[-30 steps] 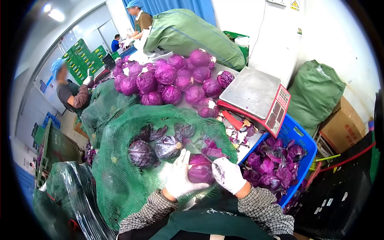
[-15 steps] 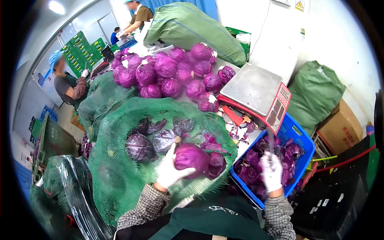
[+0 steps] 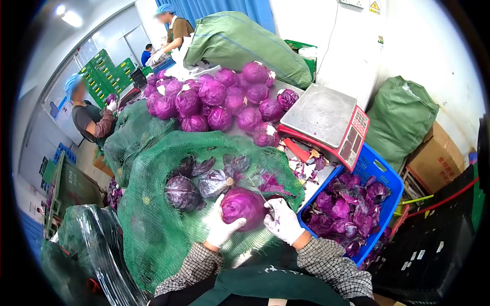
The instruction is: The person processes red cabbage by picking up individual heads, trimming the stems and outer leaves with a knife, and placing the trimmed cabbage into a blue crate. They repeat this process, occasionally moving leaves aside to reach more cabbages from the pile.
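Two hands [image 3: 222, 228] touch a cabbage [image 3: 244, 208] near the basket's [image 3: 378, 166] rim.

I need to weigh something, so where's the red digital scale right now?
In the head view, the red scale with a flat metal plate sits right of the purple cabbage pile, beside the blue plastic basket.

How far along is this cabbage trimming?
Apparently done: glossy purple cabbages piled behind the green mesh sack; loose purple leaves in the blue plastic basket. In hand: a round purple cabbage between left hand and right hand. Seemingly left: dull dark cabbages on the mesh.
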Demonstrator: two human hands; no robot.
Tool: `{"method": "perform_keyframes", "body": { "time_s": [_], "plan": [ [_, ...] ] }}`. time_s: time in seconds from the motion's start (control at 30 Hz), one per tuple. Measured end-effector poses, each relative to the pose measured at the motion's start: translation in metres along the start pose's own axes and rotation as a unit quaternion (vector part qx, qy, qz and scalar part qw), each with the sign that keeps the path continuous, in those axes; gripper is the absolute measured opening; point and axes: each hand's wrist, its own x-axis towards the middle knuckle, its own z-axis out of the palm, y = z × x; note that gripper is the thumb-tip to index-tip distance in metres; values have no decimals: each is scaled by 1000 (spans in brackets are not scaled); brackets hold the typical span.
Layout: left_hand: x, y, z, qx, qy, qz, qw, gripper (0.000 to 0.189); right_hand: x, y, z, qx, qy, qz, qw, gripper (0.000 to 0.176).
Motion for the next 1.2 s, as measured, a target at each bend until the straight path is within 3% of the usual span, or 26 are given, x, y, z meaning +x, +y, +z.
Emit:
{"method": "perform_keyframes", "body": {
  "time_s": [0.07,0.1,0.17,0.2,0.27,0.3,0.33,0.4,0.47,0.5,0.53,0.57,0.6,0.63,0.7,0.73,0.83,0.9,0.97,1.07,1.2],
  "plan": [
    [-4,-16,-12,-61,8,-8,998,104,2,13,2,-47,31,-19,998,20],
    [-8,-13,-14,-134,3,-17,991,103,3,22,-2,-184,81,-101,974,8],
    [-13,-26,-25,-194,-13,-22,981,104,9,44,-18,-243,132,-96,956,12],
    [-15,-35,-33,-212,-20,-39,976,105,9,42,-36,-173,155,-17,973,14],
    [-19,-52,-46,-254,-31,-75,964,107,-2,43,-94,-198,212,49,956,13],
    [-17,-47,-46,-212,-32,-62,975,107,-8,48,-125,-294,247,33,923,9],
    [-13,-36,-43,-172,-33,-50,983,107,-13,59,-147,-172,315,12,933,10],
    [-7,-10,-27,-65,-45,-14,997,108,-24,45,-159,-64,359,-4,931,13],
    [7,23,0,150,-90,84,981,114,-23,-2,-140,-53,318,7,946,19],
    [11,38,20,236,-96,146,956,117,-25,-9,-123,57,279,55,957,21],
    [13,48,36,305,-93,175,931,119,-26,-11,-107,288,232,140,919,24],
    [15,54,50,373,-90,205,900,121,-28,-14,-90,485,217,210,821,27],
    [17,56,59,360,-96,180,911,125,-30,-23,-74,587,214,260,736,30],
    [18,60,66,365,-106,176,908,127,-33,-40,-60,544,225,232,775,30],
    [15,71,72,379,-126,164,902,130,-48,-28,-49,413,160,187,877,36],
    [15,73,73,392,-148,198,886,134,-52,-24,-47,339,137,154,918,39],
    [14,76,80,409,-181,207,870,134,-58,-22,-49,95,113,34,988,43],
    [15,75,88,413,-152,220,871,126,-58,-23,-53,-81,126,-30,988,43],
    [17,72,100,413,-120,238,871,122,-55,-25,-55,-252,142,-83,954,41],
    [19,73,114,433,-96,239,864,115,-52,-48,-59,-239,129,-1,962,41],
    [16,68,128,437,-81,253,859,111,-50,-46,-59,-278,155,16,948,42]
  ]
}}
